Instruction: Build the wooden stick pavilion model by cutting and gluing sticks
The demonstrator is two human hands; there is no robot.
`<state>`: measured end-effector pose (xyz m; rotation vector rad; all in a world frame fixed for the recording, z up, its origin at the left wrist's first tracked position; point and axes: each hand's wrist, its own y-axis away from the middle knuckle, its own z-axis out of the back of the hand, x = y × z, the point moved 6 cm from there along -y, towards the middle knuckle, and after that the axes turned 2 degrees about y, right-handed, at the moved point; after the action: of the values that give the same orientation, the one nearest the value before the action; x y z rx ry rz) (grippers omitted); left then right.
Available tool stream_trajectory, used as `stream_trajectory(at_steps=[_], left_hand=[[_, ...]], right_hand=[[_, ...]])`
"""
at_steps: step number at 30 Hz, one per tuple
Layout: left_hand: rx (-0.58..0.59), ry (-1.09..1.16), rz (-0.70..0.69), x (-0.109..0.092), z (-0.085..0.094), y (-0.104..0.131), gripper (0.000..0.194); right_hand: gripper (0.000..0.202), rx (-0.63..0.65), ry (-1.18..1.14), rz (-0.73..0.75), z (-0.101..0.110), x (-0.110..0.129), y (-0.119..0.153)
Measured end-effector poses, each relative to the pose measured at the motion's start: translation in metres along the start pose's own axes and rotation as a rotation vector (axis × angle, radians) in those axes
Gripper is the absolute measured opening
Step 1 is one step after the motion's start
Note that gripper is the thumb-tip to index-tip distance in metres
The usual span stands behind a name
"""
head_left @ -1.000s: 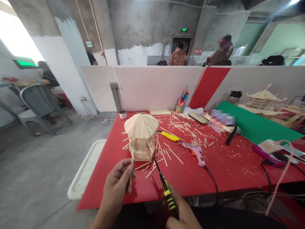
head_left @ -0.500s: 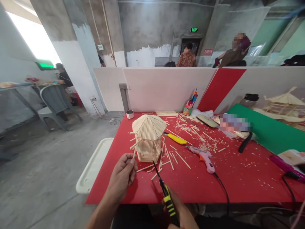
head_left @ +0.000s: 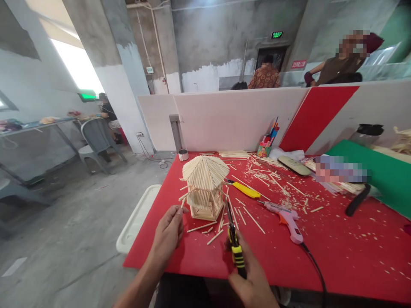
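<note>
On the littered red desk (head_left: pixel 321 248), left hand (head_left: pixel 169 233) pinches a stick (head_left: pixel 182 202) beside the stick house (head_left: pixel 204 186), right hand (head_left: pixel 253 282) grips cutters (head_left: pixel 234 239); a slip could crack glued walls.

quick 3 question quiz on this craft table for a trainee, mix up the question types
1. True or false: the right hand holds yellow-and-black cutters.
2. What does the left hand pinch? A) thin wooden stick B) brush C) tape
3. Which tool lies on the red table right of the stick pavilion, with a black cord?

Key: 1 true; 2 A; 3 the pink glue gun.
</note>
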<state>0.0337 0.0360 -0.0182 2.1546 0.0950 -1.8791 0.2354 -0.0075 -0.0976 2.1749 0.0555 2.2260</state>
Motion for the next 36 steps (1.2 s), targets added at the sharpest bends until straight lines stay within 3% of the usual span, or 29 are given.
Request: stream_trajectory(at_steps=[7,36], left_hand=[[-0.068,-0.031,-0.026,-0.004,-0.003,-0.002,0.031],[-0.097,0.036,-0.074,-0.003,-0.011,-0.008,0.037]], right_hand=[[0.075,0.015,-0.041,0.016,0.001,0.000,-0.019],[0.077,0.027,0.008,0.014,-0.002,-0.002,-0.017]])
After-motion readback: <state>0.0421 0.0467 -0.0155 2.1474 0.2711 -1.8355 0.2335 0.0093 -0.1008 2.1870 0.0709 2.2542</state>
